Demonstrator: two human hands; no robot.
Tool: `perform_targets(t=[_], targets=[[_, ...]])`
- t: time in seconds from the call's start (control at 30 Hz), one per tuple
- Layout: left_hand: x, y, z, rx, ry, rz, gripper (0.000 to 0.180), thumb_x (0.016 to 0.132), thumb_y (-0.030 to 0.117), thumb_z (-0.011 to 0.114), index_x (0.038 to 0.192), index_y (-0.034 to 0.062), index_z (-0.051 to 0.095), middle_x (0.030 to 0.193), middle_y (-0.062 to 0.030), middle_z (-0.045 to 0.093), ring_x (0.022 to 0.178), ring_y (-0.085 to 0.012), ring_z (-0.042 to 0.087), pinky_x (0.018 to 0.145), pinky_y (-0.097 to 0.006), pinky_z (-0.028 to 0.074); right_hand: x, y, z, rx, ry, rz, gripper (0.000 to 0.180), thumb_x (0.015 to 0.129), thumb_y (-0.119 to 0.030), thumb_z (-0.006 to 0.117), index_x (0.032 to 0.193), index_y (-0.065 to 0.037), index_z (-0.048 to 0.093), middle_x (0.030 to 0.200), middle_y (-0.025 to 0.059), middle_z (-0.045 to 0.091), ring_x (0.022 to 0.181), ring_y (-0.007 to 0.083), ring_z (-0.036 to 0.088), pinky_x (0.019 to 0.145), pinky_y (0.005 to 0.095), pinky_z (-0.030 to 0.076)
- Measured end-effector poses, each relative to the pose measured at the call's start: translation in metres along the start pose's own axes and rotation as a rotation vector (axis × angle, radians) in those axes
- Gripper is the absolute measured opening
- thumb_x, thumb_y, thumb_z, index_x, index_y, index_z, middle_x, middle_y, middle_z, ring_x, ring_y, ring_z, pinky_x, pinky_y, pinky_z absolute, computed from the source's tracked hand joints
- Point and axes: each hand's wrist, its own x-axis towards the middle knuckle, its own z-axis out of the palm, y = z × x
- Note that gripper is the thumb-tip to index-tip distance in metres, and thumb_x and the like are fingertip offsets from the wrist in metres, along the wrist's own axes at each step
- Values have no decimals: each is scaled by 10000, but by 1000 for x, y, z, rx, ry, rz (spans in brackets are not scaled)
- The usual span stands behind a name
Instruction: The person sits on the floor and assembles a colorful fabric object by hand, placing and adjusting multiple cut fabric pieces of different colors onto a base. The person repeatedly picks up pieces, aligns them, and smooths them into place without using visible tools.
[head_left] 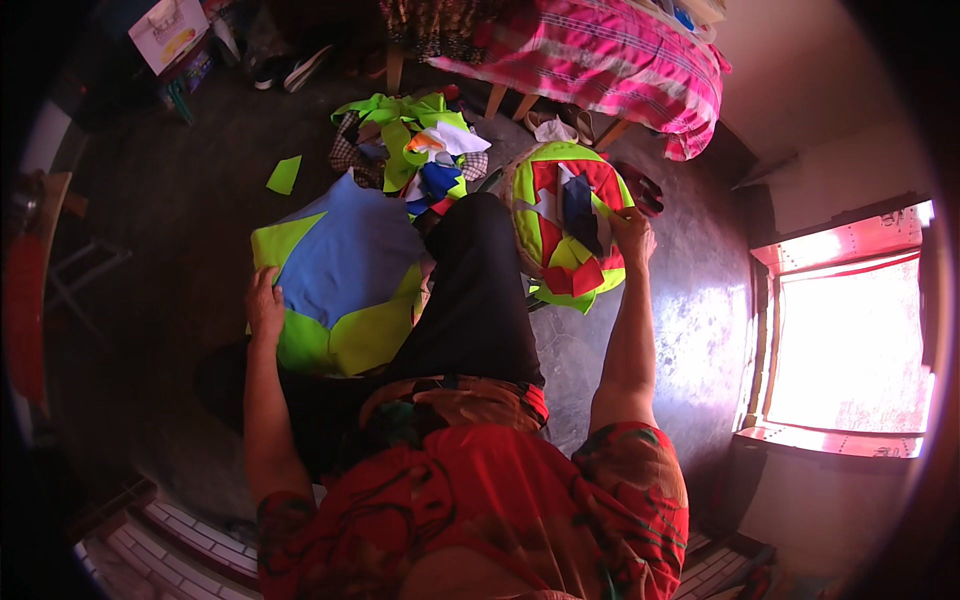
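A patchwork cloth [350, 250] of blue and lime green lies spread over my left leg. My left hand [265, 305] is closed on its left edge, with the fingers on top. At the right, my right hand [632, 235] bends at the rim of a round seat or basket [522, 195] heaped with cloth. Its fingers are curled at the edge of the lime green cloth [612, 270], and what they pinch is hidden. Red pieces [575, 278] and a dark blue scrap [580, 210] lie on that heap.
A pile of lime, white, blue and checked scraps [405, 140] lies on the floor ahead. One lime scrap [284, 175] sits apart to its left. Behind stands a bed or table with a pink checked cover [600, 60]. A bright window [850, 345] is at the right.
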Motion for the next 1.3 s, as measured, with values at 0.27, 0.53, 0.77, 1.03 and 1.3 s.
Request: perform_targets(t=[0.27, 0.53, 0.77, 1.03, 1.3], targets=[[1, 1, 4, -42, -2, -11, 369, 768, -28, 616, 1120, 67, 554, 1152, -151, 554, 1096, -362, 527, 913, -420, 439, -2, -6, -20, -109, 256, -231, 227, 809, -389, 627, 940, -218, 701, 905, 92, 686, 886, 296, 642, 808, 425, 427], [-1, 1, 2, -19, 11, -9, 367, 777, -17, 613, 1126, 75, 547, 1163, -143, 544, 1082, -362, 532, 896, -424, 444, -5, -24, -38, -156, 375, -347, 191, 871, -341, 608, 955, -197, 700, 926, -2, 687, 904, 211, 634, 843, 385, 395], [0, 4, 2, -36, -10, -31, 366, 784, -17, 606, 1132, 78, 542, 1165, -148, 539, 1082, -368, 531, 894, -421, 446, -6, -36, -55, -61, 525, -529, 153, 848, -309, 625, 903, -193, 706, 973, -8, 691, 923, 167, 634, 891, 358, 367], [2, 0, 7, 12, 2, -41, 370, 778, -13, 613, 1129, 82, 547, 1171, -130, 545, 1085, -355, 537, 895, -423, 451, -5, -59, -92, 395, 467, -312, 129, 873, -225, 613, 910, -140, 704, 902, 58, 701, 790, 220, 675, 723, 362, 488], [2, -17, 18, 7, 92, 10, 362, 700, -42, 630, 1033, 94, 587, 1048, -114, 581, 1000, -342, 569, 833, -423, 475, -12, -130, -88, 1060, 39, -344, 235, 923, -209, 610, 986, 12, 661, 821, 15, 647, 719, 65, 565, 646, 230, 468]])
